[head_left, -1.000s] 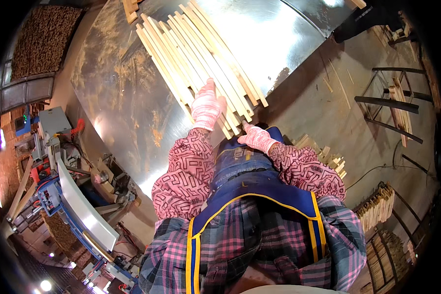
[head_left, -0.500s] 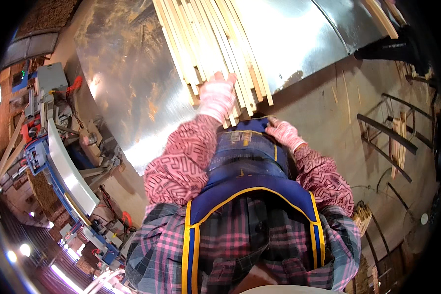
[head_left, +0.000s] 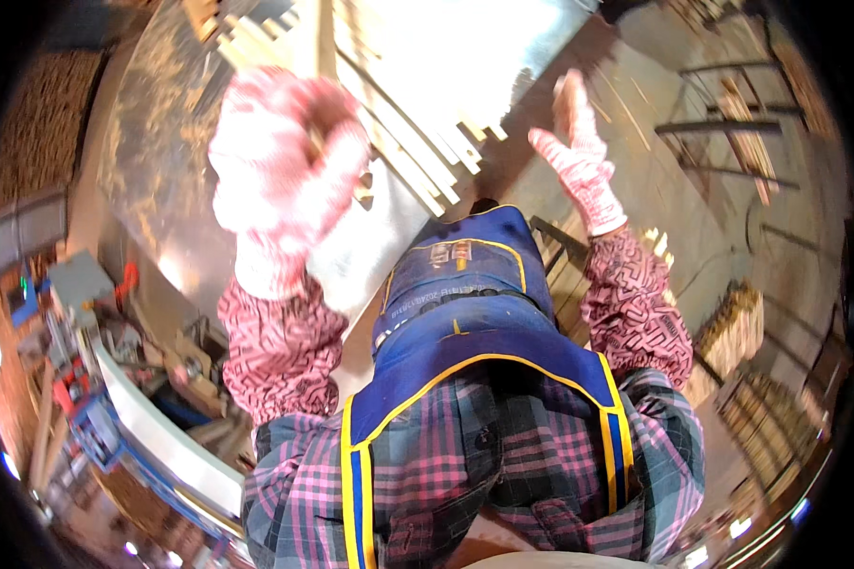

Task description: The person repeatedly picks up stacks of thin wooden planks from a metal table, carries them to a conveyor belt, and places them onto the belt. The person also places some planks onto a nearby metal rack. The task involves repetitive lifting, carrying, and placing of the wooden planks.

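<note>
My left hand (head_left: 285, 161), in a pink-and-white knitted glove, is raised over the metal table with its fingers curled round a pale wooden strip (head_left: 325, 43). The strip runs away from me, and the glove hides part of it. Beside and beyond this hand, more wooden strips (head_left: 413, 152) lie side by side on the metal table (head_left: 351, 270), their near ends staggered. My right hand (head_left: 582, 156), gloved alike, is off to the right of the table in the air. Its thumb stands apart from the stretched fingers, and nothing is in it.
On the left stands a blue machine (head_left: 95, 427) with a long white curved panel (head_left: 166, 446). Dark metal racks (head_left: 721, 126) hold thin wood pieces (head_left: 745, 142) at the right. Stacked wood bundles (head_left: 731, 332) stand at lower right. Sawdust covers the table's left part.
My left hand has risen and moved left from the strips, now with a strip in it. My right hand has gone up and outward from my apron, fingers spreading. The view has turned.
</note>
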A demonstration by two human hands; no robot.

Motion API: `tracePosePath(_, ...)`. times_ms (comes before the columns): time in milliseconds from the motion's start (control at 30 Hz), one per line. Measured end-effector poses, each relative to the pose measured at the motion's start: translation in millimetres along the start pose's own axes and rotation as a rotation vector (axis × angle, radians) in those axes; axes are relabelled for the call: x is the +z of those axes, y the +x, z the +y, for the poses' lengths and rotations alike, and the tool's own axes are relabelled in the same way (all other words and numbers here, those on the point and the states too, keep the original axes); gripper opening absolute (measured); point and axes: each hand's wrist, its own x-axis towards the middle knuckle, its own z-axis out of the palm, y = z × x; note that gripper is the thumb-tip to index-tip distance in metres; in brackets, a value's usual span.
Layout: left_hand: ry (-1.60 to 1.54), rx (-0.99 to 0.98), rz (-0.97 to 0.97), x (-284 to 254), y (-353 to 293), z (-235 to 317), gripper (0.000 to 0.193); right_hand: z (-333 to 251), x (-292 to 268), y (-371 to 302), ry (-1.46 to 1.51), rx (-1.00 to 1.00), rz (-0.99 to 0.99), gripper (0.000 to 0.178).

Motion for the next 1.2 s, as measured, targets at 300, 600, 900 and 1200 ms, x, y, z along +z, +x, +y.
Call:
tracePosePath(300,-0.434,0.883,-0.542,29,-32,80,0.030,-79,-153,-88,-0.883,0.040,-0.112,0.029)
tracePosePath(600,-0.457,0.363,-0.476,101,-42,-1,0.059,32,-181,-386,-1.134,1.138,0.404,0.038)
tracePosePath(900,-0.236,0.284,-0.777,86,-112,-37,0.063,45,-84,-340,-0.480,1.494,0.328,0.078)
tracePosePath(1200,-0.364,0.304,-1.061,136,-119,18,0.059,3,-139,-354,-0.477,1.488,0.416,0.067)
